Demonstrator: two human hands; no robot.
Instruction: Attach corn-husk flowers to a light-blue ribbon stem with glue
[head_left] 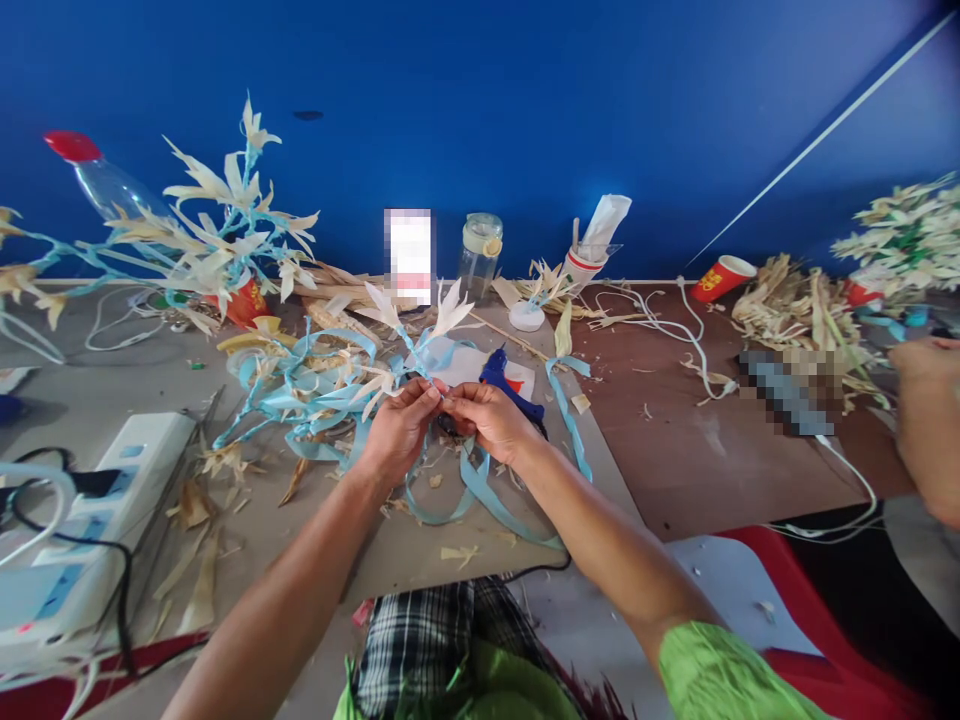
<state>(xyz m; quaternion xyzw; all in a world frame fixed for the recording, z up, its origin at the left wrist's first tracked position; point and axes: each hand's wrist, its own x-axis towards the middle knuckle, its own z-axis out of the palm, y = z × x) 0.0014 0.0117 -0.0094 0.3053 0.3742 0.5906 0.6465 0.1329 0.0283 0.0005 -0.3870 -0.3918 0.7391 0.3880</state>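
At the lower right of the frame, 1 bright green sleeve (739, 672), ended near the elbow, is seen, while at the bottom centre green cloth (506, 692) is worn beside black-and-white plaid fabric (416, 632), and both forearms (330, 555), the left hand (403, 425) and the right hand (491, 418) are left bare.

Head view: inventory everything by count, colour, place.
flowers: many, cream, scattered
ribbons: several, blue, centre
glue gun: one, blue, centre
husks: many, tan, scattered
power strip: one, white, left
bottle: one, clear, left
jar: one, clear, back
cups: four, red or white, back
cables: several, white or black, scattered
blurred objects: two, white and dark, back and right
wall: one, blue, back
table: one, brown, middle
co-worker's hand: one, right
sleeve: one, green, right
hands: two, centre
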